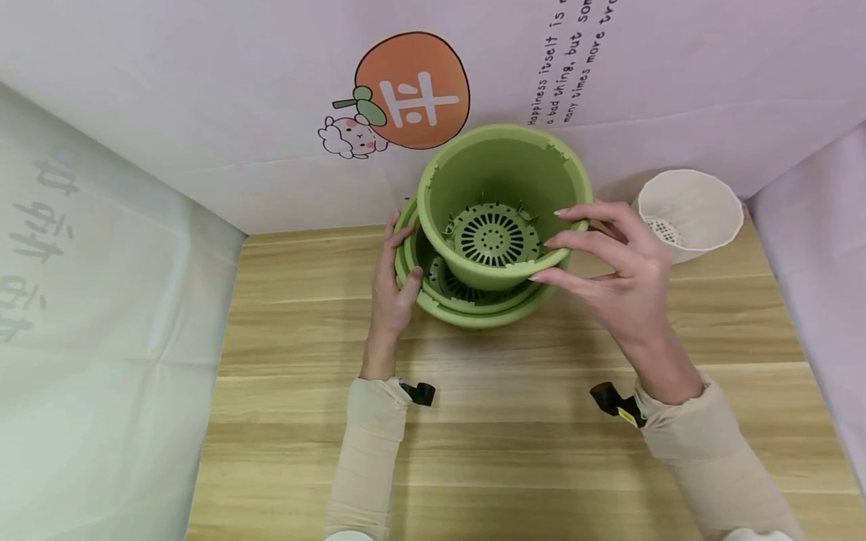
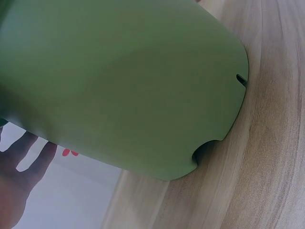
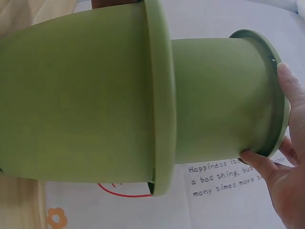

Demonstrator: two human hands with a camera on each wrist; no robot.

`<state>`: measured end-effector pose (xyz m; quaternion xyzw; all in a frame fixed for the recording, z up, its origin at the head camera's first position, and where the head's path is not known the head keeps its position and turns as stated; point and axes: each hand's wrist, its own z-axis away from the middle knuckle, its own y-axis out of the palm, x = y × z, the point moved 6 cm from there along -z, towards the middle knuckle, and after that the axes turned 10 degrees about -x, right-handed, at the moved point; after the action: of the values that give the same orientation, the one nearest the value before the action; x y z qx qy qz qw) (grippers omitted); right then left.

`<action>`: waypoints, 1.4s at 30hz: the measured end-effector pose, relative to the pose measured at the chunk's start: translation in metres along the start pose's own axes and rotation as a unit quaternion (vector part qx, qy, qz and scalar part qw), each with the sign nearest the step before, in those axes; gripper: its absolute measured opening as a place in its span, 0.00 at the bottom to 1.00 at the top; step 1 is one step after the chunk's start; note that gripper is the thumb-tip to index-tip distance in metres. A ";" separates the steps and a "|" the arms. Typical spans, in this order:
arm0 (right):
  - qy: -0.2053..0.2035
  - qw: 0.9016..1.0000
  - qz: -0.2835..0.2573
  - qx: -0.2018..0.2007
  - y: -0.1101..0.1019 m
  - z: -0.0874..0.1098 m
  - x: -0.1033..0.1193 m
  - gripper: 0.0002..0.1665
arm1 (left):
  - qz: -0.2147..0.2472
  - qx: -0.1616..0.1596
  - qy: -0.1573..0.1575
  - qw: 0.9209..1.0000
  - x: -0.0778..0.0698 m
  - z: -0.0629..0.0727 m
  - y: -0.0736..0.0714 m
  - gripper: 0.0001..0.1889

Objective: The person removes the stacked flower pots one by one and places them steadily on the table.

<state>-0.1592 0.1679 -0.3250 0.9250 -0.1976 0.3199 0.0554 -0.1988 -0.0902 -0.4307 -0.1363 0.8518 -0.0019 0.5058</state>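
Note:
A green slotted-bottom plant pot [image 1: 504,169] is raised part-way out of larger green pots [image 1: 476,321], whose nested rims show below it. My right hand [image 1: 629,270] grips the raised pot's rim at its right, thumb outside and fingers over the edge. In the right wrist view, the raised pot's side [image 3: 209,100] juts well past the outer pot's thick rim. My left hand [image 1: 391,293] holds the outer pot's rim on the left, thumb on the near side. The outer pot [image 2: 133,95] stands on the table, with a notch at its base, in the left wrist view.
A white pot [image 1: 693,203] with a perforated bottom stands at the back right, close to the right hand. The wood-grain table [image 1: 501,443] meets a printed white cloth backdrop [image 1: 271,150] behind the pots. More cloth hangs along both sides.

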 end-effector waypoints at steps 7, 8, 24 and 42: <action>0.000 1.000 0.018 -0.009 -0.002 -0.014 0.007 0.33 | 0.004 -0.001 -0.016 1.000 0.001 0.000 0.000 0.31; -0.001 1.000 0.019 -0.011 -0.002 -0.015 0.008 0.33 | 0.004 -0.001 -0.018 1.000 0.001 0.000 0.000 0.31; -0.004 1.000 0.008 -0.027 -0.005 -0.018 0.014 0.33 | 0.006 0.000 -0.024 1.000 0.001 0.000 0.000 0.31; -0.006 0.998 0.009 -0.059 -0.025 -0.019 0.006 0.30 | 0.013 0.001 -0.024 1.000 0.005 -0.003 0.000 0.31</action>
<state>-0.1556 0.1929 -0.3057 0.9200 -0.2252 0.3029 0.1060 -0.2033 -0.0921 -0.4337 -0.1245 0.8411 0.0072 0.5264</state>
